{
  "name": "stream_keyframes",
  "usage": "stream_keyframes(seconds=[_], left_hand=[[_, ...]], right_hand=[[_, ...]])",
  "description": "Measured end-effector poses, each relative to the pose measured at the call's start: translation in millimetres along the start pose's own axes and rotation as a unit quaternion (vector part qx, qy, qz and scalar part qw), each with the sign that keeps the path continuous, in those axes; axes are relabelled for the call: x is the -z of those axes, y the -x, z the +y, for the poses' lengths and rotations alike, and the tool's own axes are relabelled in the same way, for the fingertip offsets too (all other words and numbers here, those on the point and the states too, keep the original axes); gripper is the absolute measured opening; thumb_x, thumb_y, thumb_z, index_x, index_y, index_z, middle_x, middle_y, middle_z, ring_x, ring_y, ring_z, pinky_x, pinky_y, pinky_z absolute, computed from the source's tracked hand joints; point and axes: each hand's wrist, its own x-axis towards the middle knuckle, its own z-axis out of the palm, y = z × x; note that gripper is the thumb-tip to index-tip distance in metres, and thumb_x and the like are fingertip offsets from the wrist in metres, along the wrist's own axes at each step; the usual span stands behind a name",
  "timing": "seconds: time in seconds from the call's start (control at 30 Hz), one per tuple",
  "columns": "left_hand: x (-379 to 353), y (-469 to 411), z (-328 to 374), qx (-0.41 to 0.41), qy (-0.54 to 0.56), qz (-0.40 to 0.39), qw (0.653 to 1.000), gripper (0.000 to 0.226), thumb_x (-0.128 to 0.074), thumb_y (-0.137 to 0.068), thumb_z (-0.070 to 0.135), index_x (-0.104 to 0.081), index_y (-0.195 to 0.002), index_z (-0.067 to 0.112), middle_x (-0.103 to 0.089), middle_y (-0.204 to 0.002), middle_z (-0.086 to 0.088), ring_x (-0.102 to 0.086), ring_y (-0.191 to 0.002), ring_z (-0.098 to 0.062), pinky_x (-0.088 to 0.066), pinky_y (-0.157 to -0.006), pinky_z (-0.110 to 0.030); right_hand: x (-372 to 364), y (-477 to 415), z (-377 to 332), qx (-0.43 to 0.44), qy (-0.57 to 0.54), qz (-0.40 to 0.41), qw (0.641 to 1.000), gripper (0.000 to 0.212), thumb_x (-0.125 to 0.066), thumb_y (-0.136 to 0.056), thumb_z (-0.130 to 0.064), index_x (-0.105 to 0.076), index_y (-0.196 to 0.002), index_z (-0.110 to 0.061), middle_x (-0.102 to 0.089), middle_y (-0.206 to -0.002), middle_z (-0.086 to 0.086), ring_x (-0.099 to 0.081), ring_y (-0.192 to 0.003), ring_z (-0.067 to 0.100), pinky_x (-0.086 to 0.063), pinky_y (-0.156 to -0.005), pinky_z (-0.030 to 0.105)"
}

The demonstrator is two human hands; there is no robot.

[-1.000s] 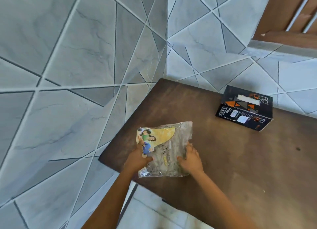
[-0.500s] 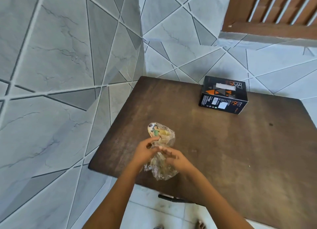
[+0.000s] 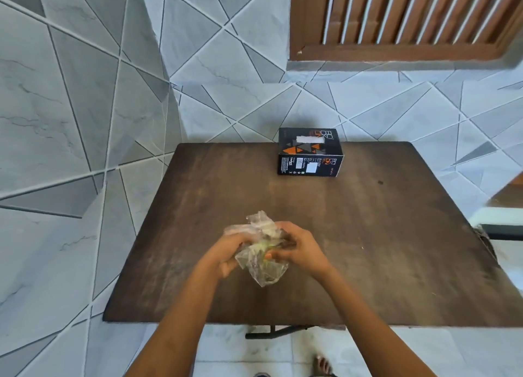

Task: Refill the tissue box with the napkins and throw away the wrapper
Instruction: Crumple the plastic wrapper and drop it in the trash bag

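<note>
The left hand and right hand each curled tightly round the crumpled wrapper over the table's near middle. It looked light, soft and slippery, best bunched whole. The tissue box stood far.

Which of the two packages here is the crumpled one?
The clear plastic wrapper, gripped between the left hand and right hand near the table's front; the dark tissue box stands square, untouched, at the far edge.

Left hand, right hand grip wrapper together; forearms angled inward
</note>
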Motion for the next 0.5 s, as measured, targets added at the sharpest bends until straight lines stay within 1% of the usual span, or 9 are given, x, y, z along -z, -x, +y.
stream_keyframes(seconds=[0.07, 0.1, 0.17, 0.2, 0.27, 0.33, 0.37, 0.43, 0.5], left_hand=[[-5.1, 0.0, 1.4, -0.019, 0.039, -0.071, 0.997, 0.02, -0.05, -0.087, 0.005, -0.061, -0.104, 0.008, -0.071, -0.089, -0.008, -0.067, -0.075, -0.016, -0.056, -0.071, -0.029], [-6.4, -1.0, 1.9, -0.034, 0.044, -0.103, 0.993, 0.025, -0.052, -0.088, 0.01, -0.056, -0.114, 0.012, -0.068, -0.101, -0.007, -0.067, -0.085, -0.017, -0.056, -0.076, -0.03], [-9.7, -0.9, 2.9, -0.064, -0.017, -0.154, 0.986, 0.048, -0.062, -0.083, 0.021, -0.045, -0.129, 0.026, -0.057, -0.123, 0.0, -0.062, -0.106, -0.018, -0.053, -0.088, -0.035], [-14.8, -0.2, 3.7, -0.08, -0.072, -0.168, 0.98, 0.054, -0.066, -0.081, 0.022, -0.045, -0.13, 0.033, -0.053, -0.128, 0.004, -0.06, -0.112, -0.016, -0.052, -0.091, -0.035], [-28.5, 0.2, 6.5, -0.117, -0.167, -0.148, 0.968, 0.053, -0.068, -0.082, 0.015, -0.051, -0.127, 0.035, -0.058, -0.123, 0.009, -0.063, -0.106, -0.007, -0.053, -0.086, -0.025], [-49.1, -4.1, 8.4, -0.159, -0.215, -0.113, 0.957, 0.05, -0.068, -0.081, 0.01, -0.055, -0.125, 0.029, -0.065, -0.112, 0.008, -0.064, -0.094, -0.001, -0.053, -0.076, -0.015], [-57.8, -8.1, 7.7, -0.18, -0.229, -0.094, 0.952, 0.047, -0.068, -0.081, 0.01, -0.057, -0.123, 0.028, -0.067, -0.109, 0.005, -0.065, -0.094, -0.004, -0.053, -0.076, -0.014], [-76.6, -18.1, 3.6, -0.204, -0.232, -0.072, 0.948, 0.038, -0.068, -0.081, 0.009, -0.063, -0.113, 0.029, -0.069, -0.11, 0.0, -0.064, -0.101, -0.015, -0.054, -0.083, -0.023], [-90.7, -24.3, 1.1, -0.198, -0.213, -0.044, 0.956, 0.031, -0.068, -0.08, 0.007, -0.066, -0.101, 0.029, -0.069, -0.108, -0.003, -0.064, -0.103, -0.022, -0.054, -0.086, -0.033]], right_hand=[[7.4, 4.5, 6.6, -0.03, -0.011, 0.064, 0.997, 0.035, -0.083, -0.063, -0.015, -0.066, -0.091, -0.027, -0.069, -0.091, 0.009, -0.064, -0.086, 0.019, -0.057, -0.08, 0.042], [12.1, 7.1, 9.1, -0.037, -0.003, 0.086, 0.996, 0.028, -0.082, -0.065, -0.018, -0.068, -0.089, -0.021, -0.07, -0.087, 0.015, -0.064, -0.08, 0.02, -0.057, -0.078, 0.046], [21.6, 12.7, 11.1, -0.051, 0.014, 0.11, 0.993, 0.02, -0.08, -0.068, -0.021, -0.07, -0.084, -0.014, -0.071, -0.086, 0.02, -0.063, -0.075, 0.021, -0.054, -0.076, 0.049], [27.1, 16.9, 10.4, -0.059, 0.015, 0.12, 0.991, 0.015, -0.078, -0.07, -0.02, -0.07, -0.082, -0.017, -0.071, -0.086, 0.02, -0.063, -0.074, 0.021, -0.054, -0.076, 0.049], [35.8, 22.3, 8.1, -0.069, 0.008, 0.133, 0.989, 0.01, -0.076, -0.072, -0.018, -0.071, -0.08, -0.021, -0.072, -0.086, 0.019, -0.064, -0.075, 0.02, -0.054, -0.078, 0.048], [48.2, 29.1, 7.8, -0.081, -0.009, 0.152, 0.985, 0.011, -0.075, -0.074, -0.019, -0.072, -0.084, -0.017, -0.071, -0.089, 0.022, -0.063, -0.076, 0.017, -0.053, -0.08, 0.047], [54.3, 32.4, 6.1, -0.087, -0.027, 0.161, 0.983, 0.014, -0.075, -0.075, -0.02, -0.072, -0.087, -0.015, -0.07, -0.092, 0.024, -0.062, -0.077, 0.017, -0.053, -0.081, 0.046], [72.2, 42.6, 6.0, -0.1, -0.09, 0.178, 0.975, 0.02, -0.071, -0.078, -0.017, -0.069, -0.097, -0.012, -0.07, -0.098, 0.022, -0.063, -0.084, 0.018, -0.054, -0.083, 0.037], [86.1, 52.8, 6.1, -0.104, -0.137, 0.173, 0.97, 0.029, -0.071, -0.078, -0.018, -0.065, -0.106, -0.016, -0.07, -0.107, 0.01, -0.065, -0.095, 0.019, -0.052, -0.088, 0.03]])
